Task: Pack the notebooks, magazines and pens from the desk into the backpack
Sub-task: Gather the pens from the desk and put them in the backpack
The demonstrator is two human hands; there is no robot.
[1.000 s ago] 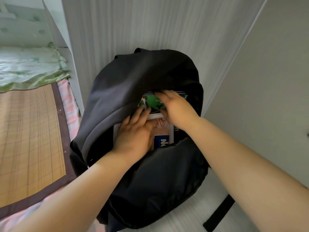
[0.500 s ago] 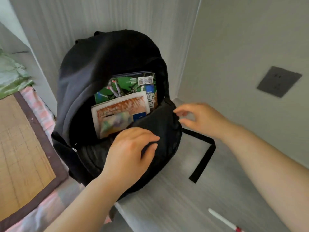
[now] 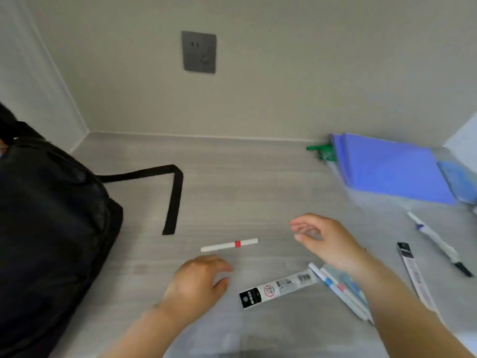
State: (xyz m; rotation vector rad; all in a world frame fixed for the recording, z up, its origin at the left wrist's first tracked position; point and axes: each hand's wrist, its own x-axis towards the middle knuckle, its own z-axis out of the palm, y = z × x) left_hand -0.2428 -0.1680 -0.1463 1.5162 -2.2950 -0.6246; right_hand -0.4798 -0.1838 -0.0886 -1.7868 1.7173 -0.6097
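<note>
Low in the middle of the frame the left hand [image 3: 198, 280] hovers over the pale wood-grain desk [image 3: 232, 182], fingers loosely curled and holding nothing, just below a slim white pen [image 3: 229, 245] with a red band. To its right the right hand [image 3: 327, 244] is raised, fingers spread and empty, above a bundle of thin pens [image 3: 338, 288] and a flat printed packet [image 3: 277, 289]. The soft black backpack [image 3: 49, 228] fills the left edge, its flat strap [image 3: 173, 192] trailing on the desk, and smooth purple notebooks [image 3: 392, 169] lie at upper right.
</note>
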